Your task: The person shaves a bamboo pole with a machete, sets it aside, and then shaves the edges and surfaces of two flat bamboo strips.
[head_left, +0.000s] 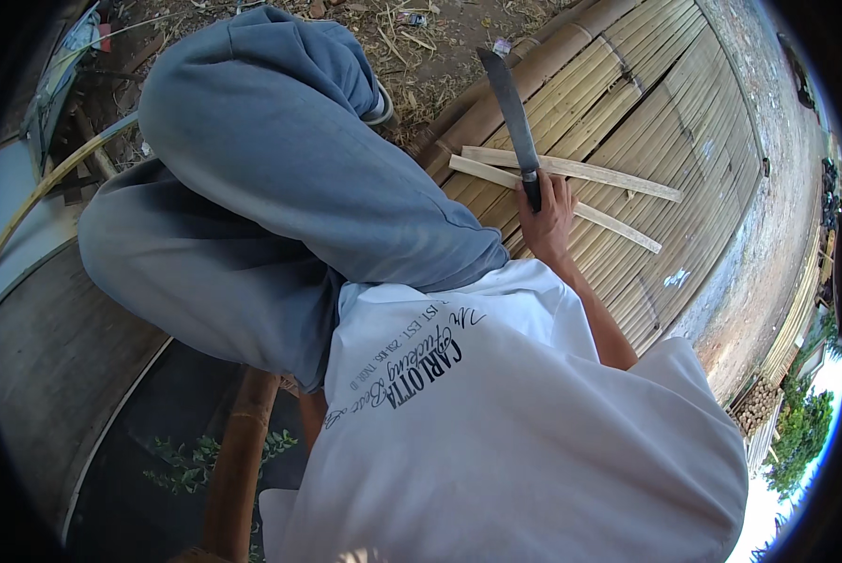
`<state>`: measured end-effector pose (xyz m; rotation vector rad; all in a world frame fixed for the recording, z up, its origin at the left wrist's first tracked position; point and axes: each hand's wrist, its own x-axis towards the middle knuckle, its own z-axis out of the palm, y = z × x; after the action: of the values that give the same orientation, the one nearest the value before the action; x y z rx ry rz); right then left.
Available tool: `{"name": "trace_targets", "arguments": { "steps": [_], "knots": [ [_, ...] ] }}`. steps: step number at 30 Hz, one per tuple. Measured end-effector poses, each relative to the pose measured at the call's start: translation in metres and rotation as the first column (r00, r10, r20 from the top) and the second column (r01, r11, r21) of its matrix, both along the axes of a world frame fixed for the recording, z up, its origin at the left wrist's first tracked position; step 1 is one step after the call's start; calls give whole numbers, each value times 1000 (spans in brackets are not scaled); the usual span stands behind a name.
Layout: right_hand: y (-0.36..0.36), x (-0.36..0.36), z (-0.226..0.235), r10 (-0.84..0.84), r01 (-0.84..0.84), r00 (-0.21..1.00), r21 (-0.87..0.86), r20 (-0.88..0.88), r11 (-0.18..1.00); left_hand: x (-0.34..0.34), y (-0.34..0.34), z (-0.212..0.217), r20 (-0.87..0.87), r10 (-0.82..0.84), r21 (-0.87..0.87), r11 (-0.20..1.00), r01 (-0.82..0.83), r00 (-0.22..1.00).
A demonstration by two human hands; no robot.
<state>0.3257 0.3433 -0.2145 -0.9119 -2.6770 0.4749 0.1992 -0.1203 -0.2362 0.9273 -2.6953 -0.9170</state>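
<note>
My right hand is closed around the black handle of a large knife with a long, dark, broad blade. The blade points away from me, toward the far edge of a slatted bamboo platform. Two pale flat bamboo strips lie on the slats by the hand. The nearer strip passes beneath the hand, and whether they touch I cannot tell. Only a bit of my left forearm shows between my trousers and shirt; the left hand is hidden.
A thick bamboo pole stands at the lower left beside green leaves. A curved bamboo strip leans at the far left. Bare ground with shavings lies beyond my bent legs. A stack of cut poles sits at the right.
</note>
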Motion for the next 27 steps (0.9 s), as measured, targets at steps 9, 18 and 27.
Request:
{"name": "trace_targets", "arguments": {
  "steps": [9, 18, 27],
  "knots": [
    [-1, -10, 0, -129, 130, 990, -9, 57, 991, 6, -4, 0, 45, 15, -16, 1000, -14, 999],
    [11, -12, -1, -89, 87, 990, 24, 110, 996, 4, -17, 3, 99, -16, -57, 998, 22, 995],
    [36, -1, -8, 119, -121, 990, 24, 75, 992, -5, -24, 7, 156, -92, -87, 990, 107, 983]
  ]
}}
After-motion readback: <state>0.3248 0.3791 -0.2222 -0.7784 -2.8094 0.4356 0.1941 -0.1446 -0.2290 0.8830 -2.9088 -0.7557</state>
